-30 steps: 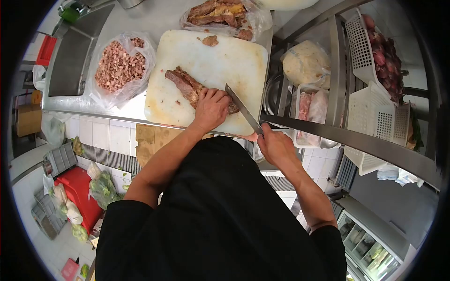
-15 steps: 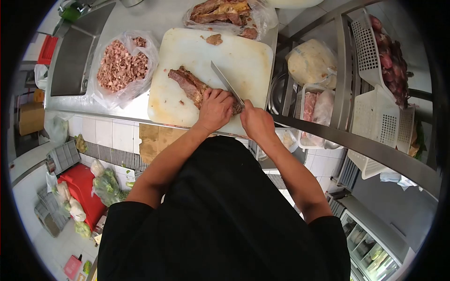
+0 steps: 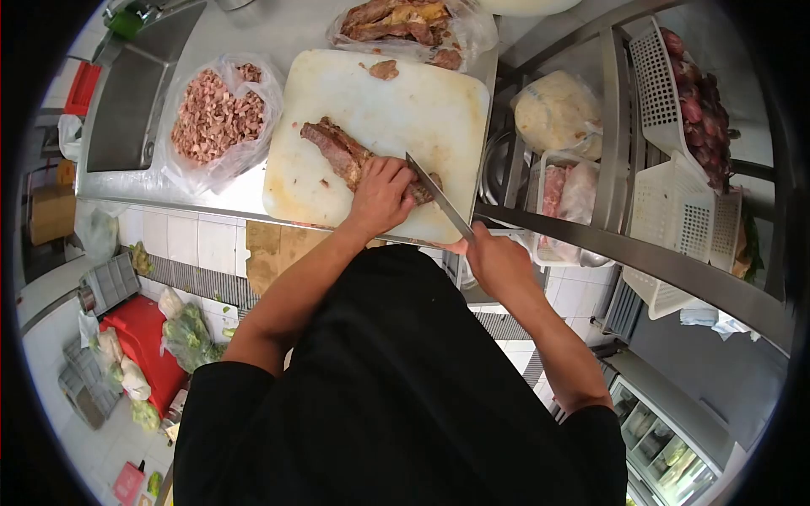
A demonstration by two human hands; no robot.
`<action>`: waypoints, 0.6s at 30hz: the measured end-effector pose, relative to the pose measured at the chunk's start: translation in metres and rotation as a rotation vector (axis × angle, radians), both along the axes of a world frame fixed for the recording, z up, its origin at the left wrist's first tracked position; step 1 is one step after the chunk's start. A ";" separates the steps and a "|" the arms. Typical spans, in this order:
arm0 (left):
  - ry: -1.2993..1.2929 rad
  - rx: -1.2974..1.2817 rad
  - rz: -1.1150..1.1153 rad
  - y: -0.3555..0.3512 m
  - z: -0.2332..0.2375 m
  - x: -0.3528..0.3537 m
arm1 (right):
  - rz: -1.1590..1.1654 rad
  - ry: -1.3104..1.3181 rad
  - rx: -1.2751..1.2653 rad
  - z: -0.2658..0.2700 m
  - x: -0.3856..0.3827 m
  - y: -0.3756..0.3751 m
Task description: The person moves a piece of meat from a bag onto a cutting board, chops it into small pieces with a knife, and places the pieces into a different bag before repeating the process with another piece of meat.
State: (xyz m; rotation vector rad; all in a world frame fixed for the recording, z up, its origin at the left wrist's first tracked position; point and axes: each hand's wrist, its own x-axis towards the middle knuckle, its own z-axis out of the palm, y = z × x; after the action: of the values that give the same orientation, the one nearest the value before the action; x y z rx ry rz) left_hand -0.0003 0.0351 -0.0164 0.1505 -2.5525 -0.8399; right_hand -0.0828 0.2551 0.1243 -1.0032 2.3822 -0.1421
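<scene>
A long brown piece of meat (image 3: pixel 335 152) lies slantwise on the white cutting board (image 3: pixel 337 80). My left hand (image 3: pixel 384 196) presses down on its lower right part, fingers bent over it. My right hand (image 3: pixel 499 260) is closed around the handle of a knife, whose blade (image 3: pixel 439 196) crosses the right end of the meat and points up and to the left. A small scrap of meat (image 3: pixel 384 70) rests near the board's top edge.
Left of the board is a plastic bag of diced meat (image 3: pixel 215 118), beside a metal sink (image 3: pixel 135 101). Behind the board lies a bag with larger meat pieces (image 3: pixel 396 24). At right, a metal rack (image 3: pixel 620 126) holds white baskets (image 3: pixel 672 202).
My right hand has drawn the knife back, down and to the right. My left hand stays on the meat, and the view has shifted slightly.
</scene>
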 end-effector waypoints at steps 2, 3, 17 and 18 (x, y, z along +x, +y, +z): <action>-0.011 -0.003 0.007 0.000 -0.003 0.000 | -0.001 -0.003 -0.028 -0.029 -0.002 -0.012; -0.014 -0.007 0.014 0.001 -0.004 -0.001 | 0.007 0.010 -0.045 -0.046 -0.006 -0.022; 0.064 0.007 0.057 0.004 -0.001 0.000 | 0.043 -0.050 -0.010 0.021 -0.002 -0.002; 0.044 0.009 0.053 0.003 -0.002 0.000 | 0.015 -0.055 -0.008 0.022 0.001 0.004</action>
State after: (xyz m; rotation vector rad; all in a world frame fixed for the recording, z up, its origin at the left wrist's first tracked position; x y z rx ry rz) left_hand -0.0001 0.0386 -0.0187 0.1995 -2.4924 -0.8255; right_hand -0.0813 0.2591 0.1465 -1.0073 2.3254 -0.1715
